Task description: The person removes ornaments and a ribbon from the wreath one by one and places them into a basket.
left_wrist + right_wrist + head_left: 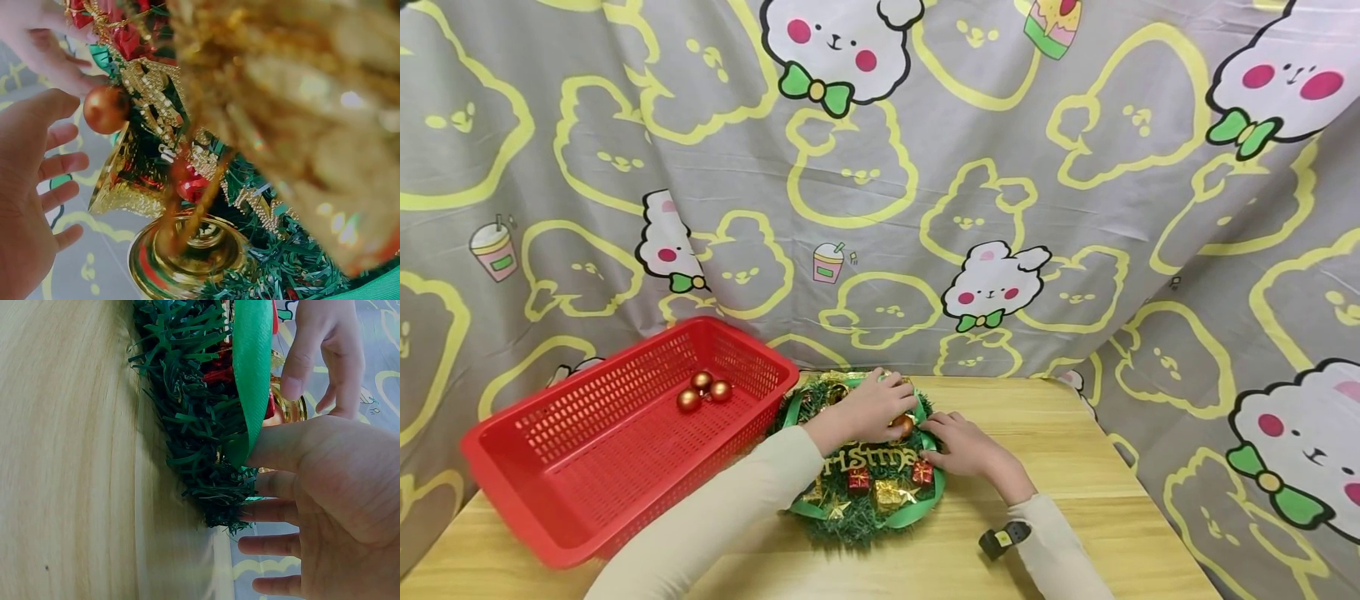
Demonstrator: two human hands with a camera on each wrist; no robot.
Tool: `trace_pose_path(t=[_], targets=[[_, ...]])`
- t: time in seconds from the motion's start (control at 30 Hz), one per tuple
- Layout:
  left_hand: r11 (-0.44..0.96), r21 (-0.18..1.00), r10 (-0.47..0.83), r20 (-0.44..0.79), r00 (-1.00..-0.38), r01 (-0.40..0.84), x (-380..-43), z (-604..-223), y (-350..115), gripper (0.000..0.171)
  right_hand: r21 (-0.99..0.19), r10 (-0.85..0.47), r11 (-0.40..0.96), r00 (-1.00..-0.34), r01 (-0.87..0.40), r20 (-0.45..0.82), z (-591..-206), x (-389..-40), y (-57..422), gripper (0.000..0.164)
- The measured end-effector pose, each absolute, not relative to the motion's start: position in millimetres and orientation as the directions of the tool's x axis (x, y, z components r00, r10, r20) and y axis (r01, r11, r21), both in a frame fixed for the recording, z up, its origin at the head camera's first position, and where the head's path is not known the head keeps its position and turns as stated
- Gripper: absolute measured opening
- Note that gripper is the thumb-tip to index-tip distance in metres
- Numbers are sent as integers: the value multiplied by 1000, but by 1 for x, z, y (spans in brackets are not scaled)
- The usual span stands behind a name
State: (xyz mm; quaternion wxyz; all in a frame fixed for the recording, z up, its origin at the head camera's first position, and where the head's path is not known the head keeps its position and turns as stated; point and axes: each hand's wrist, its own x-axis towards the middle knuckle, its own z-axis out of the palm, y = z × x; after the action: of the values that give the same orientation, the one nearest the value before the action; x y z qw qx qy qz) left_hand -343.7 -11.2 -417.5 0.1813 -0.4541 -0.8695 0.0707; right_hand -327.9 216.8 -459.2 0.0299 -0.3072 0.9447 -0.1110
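Note:
A green tinsel Christmas wreath (850, 530) lies on the table, dressed with green ribbon (252, 375), gold lettering (872, 458), small red gift boxes (858, 479) and gold bells (187, 259). Over its upper right part is my left hand (874, 407), fingers spread and slightly bent. An orange-gold ball (105, 110) sits on the wreath just beyond the left thumb tip; a small gap shows between them. At the wreath's right edge, my right hand (967, 450) has its fingers extended, and its thumb (275, 447) touches the ribbon. Neither hand grips anything.
To the left stands a red perforated plastic basket (625, 508) with three gold balls (702, 392) inside. A grey patterned curtain (880, 250) hangs behind the wooden table (1075, 500). A black device (1003, 540) is strapped at the right wrist.

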Motion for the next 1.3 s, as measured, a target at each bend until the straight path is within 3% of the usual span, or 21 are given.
trace_pose_path(t=[0.43, 0.77, 1.3], targets=[[563, -376, 825, 200, -529, 736, -346, -428, -9, 21, -238, -583, 789, -813, -567, 3, -456, -324, 216, 49], [576, -353, 812, 152, -563, 737, -345, -428, -6, 21, -255, -581, 788, -814, -561, -4, -455, -324, 215, 49], [565, -391, 815, 132, -564, 726, -344, -430, -4, 26, -244, -579, 793, -815, -559, -14, -457, -326, 216, 50]])
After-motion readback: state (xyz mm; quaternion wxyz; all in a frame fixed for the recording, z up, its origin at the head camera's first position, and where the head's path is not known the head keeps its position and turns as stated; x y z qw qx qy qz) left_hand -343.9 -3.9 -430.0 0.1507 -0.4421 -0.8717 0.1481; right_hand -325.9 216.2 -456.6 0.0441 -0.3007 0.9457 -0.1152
